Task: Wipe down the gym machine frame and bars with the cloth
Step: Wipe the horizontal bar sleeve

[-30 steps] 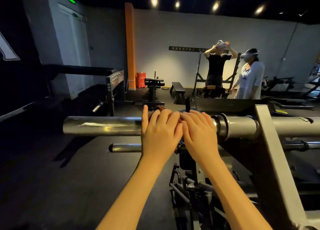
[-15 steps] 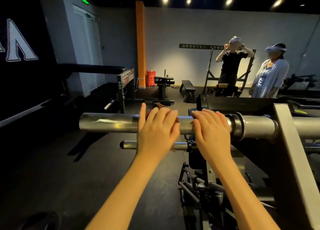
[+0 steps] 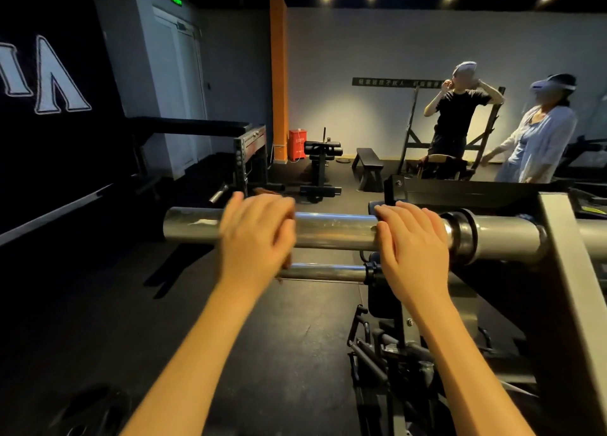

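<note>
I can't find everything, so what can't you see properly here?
Head view: brown cloth, mostly hidden under the blurred left hand.
Head view: thick silver steel bar, partly covered by the right hand, cut off at the right edge.
Head view: dark wall sign, lettering too small.

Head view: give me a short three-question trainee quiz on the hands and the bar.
1. True or false: the left hand and the right hand both lie on the thick chrome bar.
2. Which hand is nearer the bar's free end? A) left B) right
3. Fill in: the pillar against the back wall is ___.
Key: 1 true; 2 A; 3 orange.
</note>
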Demonstrator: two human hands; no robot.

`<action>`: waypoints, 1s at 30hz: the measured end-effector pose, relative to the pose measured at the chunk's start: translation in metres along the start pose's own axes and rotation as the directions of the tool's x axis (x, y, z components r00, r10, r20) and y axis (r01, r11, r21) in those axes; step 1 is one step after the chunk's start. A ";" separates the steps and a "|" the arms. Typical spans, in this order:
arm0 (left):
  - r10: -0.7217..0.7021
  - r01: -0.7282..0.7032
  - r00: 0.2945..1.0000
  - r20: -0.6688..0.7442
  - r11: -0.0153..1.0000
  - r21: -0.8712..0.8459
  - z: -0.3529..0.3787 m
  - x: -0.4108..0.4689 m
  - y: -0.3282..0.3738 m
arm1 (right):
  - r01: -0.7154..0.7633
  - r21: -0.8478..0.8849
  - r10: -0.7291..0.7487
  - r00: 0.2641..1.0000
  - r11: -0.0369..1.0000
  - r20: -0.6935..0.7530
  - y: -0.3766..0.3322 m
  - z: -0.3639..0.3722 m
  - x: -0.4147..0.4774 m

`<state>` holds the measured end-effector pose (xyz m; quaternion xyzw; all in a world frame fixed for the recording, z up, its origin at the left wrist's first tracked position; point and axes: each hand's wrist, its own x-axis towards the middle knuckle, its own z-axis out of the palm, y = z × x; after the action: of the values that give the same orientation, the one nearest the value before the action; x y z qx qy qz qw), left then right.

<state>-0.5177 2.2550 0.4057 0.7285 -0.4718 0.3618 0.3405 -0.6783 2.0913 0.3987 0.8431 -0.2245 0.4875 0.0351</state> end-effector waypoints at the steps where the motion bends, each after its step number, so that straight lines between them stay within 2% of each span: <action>1: -0.086 0.087 0.995 -0.039 0.996 0.002 -0.009 -0.003 -0.014 | -0.004 0.005 0.004 1.000 1.000 -0.001 -0.001 -0.001 0.000; 3: -0.247 0.249 0.961 -0.123 0.968 0.002 -0.019 -0.007 -0.027 | -0.013 0.005 0.013 1.000 1.000 -0.002 -0.002 -0.001 0.000; 5: -0.324 0.331 0.933 -0.158 0.944 0.015 -0.010 -0.006 -0.014 | -0.011 0.005 0.012 1.000 1.000 -0.007 -0.002 -0.001 0.000; 6: -0.310 0.316 0.939 -0.150 0.949 0.017 -0.002 -0.005 -0.002 | -0.011 0.002 0.011 1.000 1.000 -0.009 -0.002 0.000 0.000; 8: -0.158 0.160 0.984 -0.087 0.987 0.022 0.006 -0.004 0.013 | -0.003 -0.005 0.003 1.000 1.000 -0.014 -0.002 0.000 0.000; 10: -0.029 0.029 1.000 -0.011 0.999 0.031 -0.002 -0.004 0.002 | 0.011 -0.012 -0.012 1.000 1.000 -0.022 -0.002 0.000 0.000; 11: -0.040 0.040 0.999 -0.003 0.999 0.036 -0.009 -0.003 -0.011 | 0.015 -0.011 -0.015 1.000 1.000 -0.022 -0.001 0.000 0.001; 13: -0.167 0.170 0.984 -0.064 0.984 0.046 -0.025 -0.003 -0.036 | 0.004 -0.003 -0.004 1.000 1.000 -0.021 -0.001 0.001 0.001; 16: -0.300 0.310 0.941 -0.155 0.950 0.042 -0.023 -0.008 -0.033 | -0.020 0.000 0.020 1.000 1.000 -0.017 -0.004 0.002 0.001; 18: -0.269 0.274 0.955 -0.129 0.962 0.023 -0.008 -0.010 -0.012 | -0.019 -0.005 0.019 1.000 1.000 -0.005 -0.004 0.003 0.000; 21: -0.056 0.056 0.998 -0.025 0.998 0.028 -0.003 -0.009 -0.008 | -0.012 -0.012 0.012 1.000 1.000 0.005 -0.003 0.003 -0.001; 22: -0.023 0.023 1.000 -0.004 0.999 0.036 -0.009 -0.007 -0.017 | -0.013 -0.008 0.013 1.000 1.000 0.006 -0.002 0.003 -0.001; 24: -0.080 0.082 0.996 -0.034 0.995 0.055 -0.022 -0.006 -0.038 | -0.014 -0.001 0.014 1.000 1.000 0.005 -0.001 0.003 -0.001; 28: -0.333 0.339 0.925 -0.183 0.941 0.001 -0.023 -0.010 -0.034 | -0.009 -0.015 0.009 1.000 1.000 0.009 -0.001 0.003 -0.001; 30: -0.287 0.290 0.944 -0.161 0.957 -0.005 -0.006 -0.010 -0.007 | -0.015 -0.013 0.015 1.000 1.000 0.001 -0.002 0.003 0.000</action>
<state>-0.5153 2.2668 0.3998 0.7614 -0.3279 0.3698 0.4194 -0.6749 2.0923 0.3968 0.8415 -0.2339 0.4856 0.0368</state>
